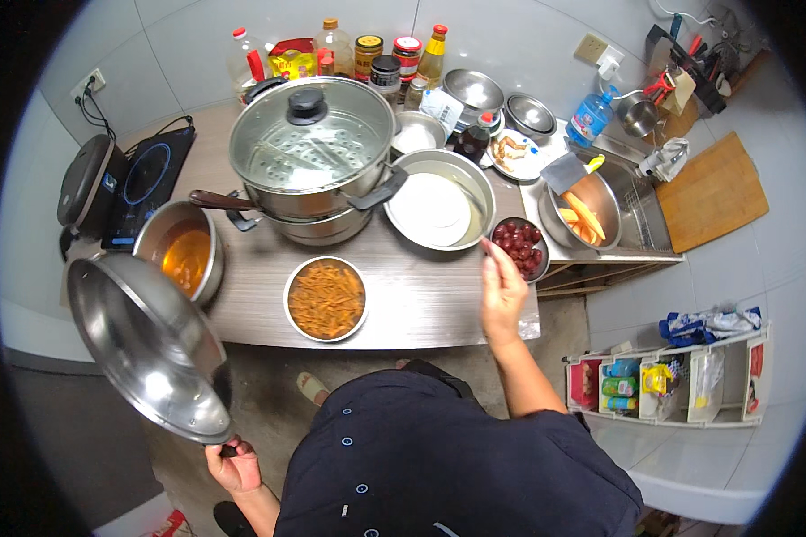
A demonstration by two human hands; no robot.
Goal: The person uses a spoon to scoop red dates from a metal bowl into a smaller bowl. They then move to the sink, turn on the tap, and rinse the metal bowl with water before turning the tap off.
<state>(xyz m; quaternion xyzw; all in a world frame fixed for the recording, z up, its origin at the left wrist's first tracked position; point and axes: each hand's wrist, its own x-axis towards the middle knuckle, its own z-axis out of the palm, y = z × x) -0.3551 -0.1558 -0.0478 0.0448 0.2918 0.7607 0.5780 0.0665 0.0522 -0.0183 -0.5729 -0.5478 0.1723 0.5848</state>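
Note:
My left hand, low at the left, grips the short dark handle of a shiny metal wok. The wok is tilted off the table's front left corner, and its inside looks bare. My right hand is raised over the table's right part, fingers extended, with nothing seen in it. Its fingertips are close to the rim of a round steel basin, which holds a white disc-like thing in clear liquid; contact cannot be told. Just beside the fingers is a bowl of dark red jujube-like fruit.
A lidded steamer pot dominates the table. Nearby are a pot of amber liquid, a bowl of orange-brown strips and an induction cooker. Bottles and jars line the wall. A cleaver rests over a sink-side pot.

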